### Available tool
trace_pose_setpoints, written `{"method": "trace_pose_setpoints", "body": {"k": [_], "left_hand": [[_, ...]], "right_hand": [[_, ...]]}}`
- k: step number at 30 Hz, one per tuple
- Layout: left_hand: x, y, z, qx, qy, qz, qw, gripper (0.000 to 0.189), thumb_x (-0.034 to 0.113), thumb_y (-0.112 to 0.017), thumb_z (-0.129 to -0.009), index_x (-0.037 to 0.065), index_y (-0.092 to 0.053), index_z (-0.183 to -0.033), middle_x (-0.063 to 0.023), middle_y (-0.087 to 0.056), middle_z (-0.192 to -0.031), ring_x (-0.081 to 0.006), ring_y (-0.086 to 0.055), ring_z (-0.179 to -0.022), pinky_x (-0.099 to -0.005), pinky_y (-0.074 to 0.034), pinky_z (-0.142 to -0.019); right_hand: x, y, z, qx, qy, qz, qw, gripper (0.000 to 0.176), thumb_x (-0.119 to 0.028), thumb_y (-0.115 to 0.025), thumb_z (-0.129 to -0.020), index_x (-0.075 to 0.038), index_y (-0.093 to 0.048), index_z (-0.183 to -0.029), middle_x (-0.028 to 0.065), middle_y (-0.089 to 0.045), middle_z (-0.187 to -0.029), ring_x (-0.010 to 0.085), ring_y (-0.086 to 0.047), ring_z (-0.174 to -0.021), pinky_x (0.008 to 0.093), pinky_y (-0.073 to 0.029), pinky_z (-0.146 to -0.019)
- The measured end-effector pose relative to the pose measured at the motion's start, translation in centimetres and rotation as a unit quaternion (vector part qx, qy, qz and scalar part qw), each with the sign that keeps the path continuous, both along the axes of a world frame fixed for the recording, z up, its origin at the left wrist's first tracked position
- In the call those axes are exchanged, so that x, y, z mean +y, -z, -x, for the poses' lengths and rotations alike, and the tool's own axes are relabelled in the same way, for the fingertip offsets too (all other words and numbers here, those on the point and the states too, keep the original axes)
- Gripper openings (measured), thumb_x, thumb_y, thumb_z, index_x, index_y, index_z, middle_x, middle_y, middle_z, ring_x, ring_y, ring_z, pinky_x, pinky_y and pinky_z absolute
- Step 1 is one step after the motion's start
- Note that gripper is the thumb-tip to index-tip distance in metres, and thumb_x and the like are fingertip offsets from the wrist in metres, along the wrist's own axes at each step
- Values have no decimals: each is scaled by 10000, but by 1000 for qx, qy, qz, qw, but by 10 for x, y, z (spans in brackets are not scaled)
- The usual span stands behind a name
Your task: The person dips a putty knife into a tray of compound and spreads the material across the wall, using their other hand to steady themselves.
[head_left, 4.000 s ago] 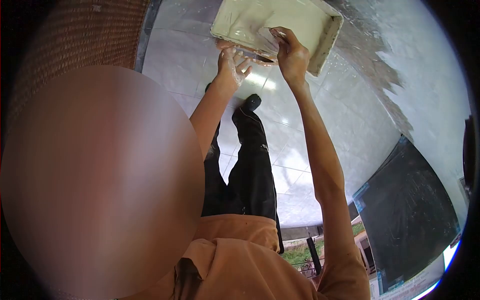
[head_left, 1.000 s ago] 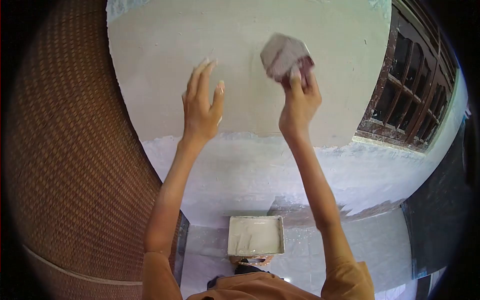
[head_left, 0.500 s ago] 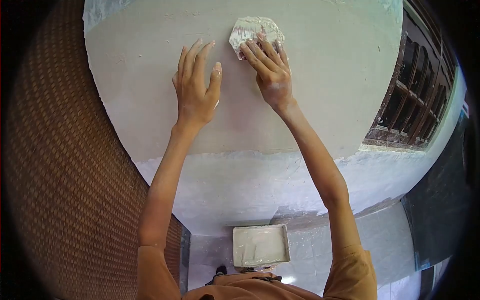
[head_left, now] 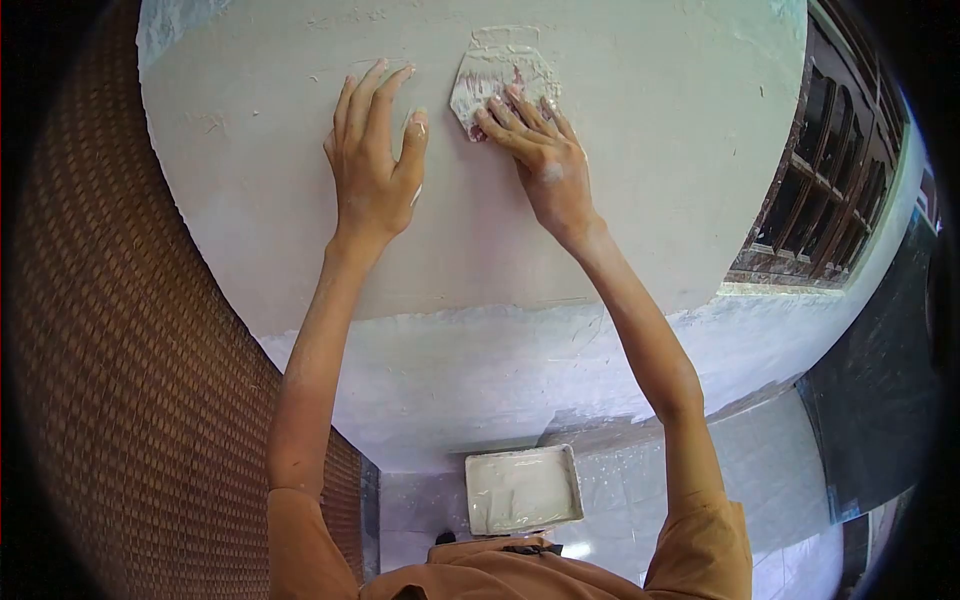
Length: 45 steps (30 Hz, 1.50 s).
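Note:
My right hand grips a flat putty spreader coated in pale filler, its fingers laid over the lower right of the blade. The spreader sits against the upper part of the wall, its top edge just beneath a small ridge of wet filler. To the left, my left hand is open, with fingers apart and fingertips up at the wall surface. White filler smears show on its thumb and on the back of my right hand.
A rectangular tray of white filler stands low by the wall's foot, in front of my body. Woven brown matting runs along the left. On the right are a dark wooden window frame and a dark panel.
The spreader has slid a little down in view and tilted, leaving a ridge of filler above it. My left hand has shifted slightly left and up.

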<state>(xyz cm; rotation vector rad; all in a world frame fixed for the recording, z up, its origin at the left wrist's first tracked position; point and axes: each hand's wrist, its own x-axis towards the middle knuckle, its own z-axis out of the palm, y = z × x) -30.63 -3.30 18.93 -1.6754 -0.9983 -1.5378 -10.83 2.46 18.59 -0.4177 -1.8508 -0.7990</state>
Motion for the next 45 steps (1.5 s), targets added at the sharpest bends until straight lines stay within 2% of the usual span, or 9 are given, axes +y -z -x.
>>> {"method": "trace_pose_setpoints", "body": {"k": [7, 10, 15, 25, 29, 35, 41, 43, 45], "left_hand": [[-2, -6, -1, 11, -26, -6, 1000, 423, 281, -494, -915, 152, -492, -1318, -89, -407, -1430, -359, -281, -1365, -535, -230, -1055], [-2, -14, 2, 46, -50, -16, 998, 442, 269, -496, -906, 163, -483, -1335, -78, -386, -1447, -340, -273, -1373, -523, -208, -1064], [13, -25, 3, 60, -137, -55, 987, 502, 292, -489, -918, 197, -411, -1404, -47, -337, -1487, -300, -247, -1394, -534, -171, -1073], [27, -28, 12, 69, -170, -70, 980, 501, 325, -483, -902, 193, -444, -1383, -39, -354, -1480, -285, -274, -1372, -578, -190, -1009], [28, -27, 9, 54, -174, -66, 981, 507, 331, -490, -895, 203, -443, -1383, -19, -358, -1479, -250, -280, -1370, -568, -180, -1005], [28, -28, 14, 57, -178, -76, 980, 500, 338, -488, -892, 218, -451, -1376, 3, -366, -1473, -224, -300, -1356, -537, -213, -970], [27, -29, 12, 62, -200, -82, 974, 491, 354, -486, -892, 228, -462, -1367, 22, -377, -1460, -216, -325, -1337, -537, -225, -952], [28, -29, 14, 60, -212, -79, 972, 489, 357, -489, -890, 230, -468, -1362, 25, -382, -1455, -214, -331, -1333, -538, -230, -946], [28, -30, 16, 70, -200, -99, 972, 482, 359, -495, -885, 232, -484, -1350, 29, -390, -1447, -210, -344, -1321, -535, -239, -933]], "right_hand": [[-34, 37, -20, -47, 22, -2, 999, 392, -13, -543, -785, -97, -656, -1151, 55, -657, -1156, 257, -522, -1225, 445, -393, -1036], [-46, 14, -23, 101, -124, -168, 973, 358, 114, -575, -720, -48, -692, -1016, 115, -700, -958, 282, -679, -905, 341, -555, -767], [-41, -60, -5, 331, -287, 75, 896, 204, 11, -547, -899, 71, -651, -1065, 131, -703, -889, 148, -667, -744, 271, -550, -617], [-28, -81, -38, 416, -252, 2, 874, 268, -48, -624, -868, 29, -655, -1123, 112, -709, -903, 133, -659, -731, 255, -540, -630], [-30, -80, 7, 322, -279, 190, 885, 228, -16, -587, -896, 69, -648, -1098, 122, -700, -904, 130, -628, -682, 261, -541, -603], [-35, -95, -41, 429, -216, 29, 877, 261, -89, -580, -920, 37, -635, -1142, 133, -689, -788, 103, -551, -492, 259, -499, -413], [-33, -85, 0, 330, -277, 159, 888, 296, -83, -625, -897, 59, -624, -1157, 98, -690, -860, 85, -560, -618, 254, -489, -530], [-13, -91, -34, 399, -146, 2, 905, 233, -41, -601, -880, 29, -669, -1092, 117, -706, -893, 140, -663, -745, 262, -558, -644], [-22, -89, -55, 456, -236, 9, 858, 244, -42, -610, -883, 34, -655, -1111, 130, -699, -870, 149, -661, -740, 276, -568, -637]]}}
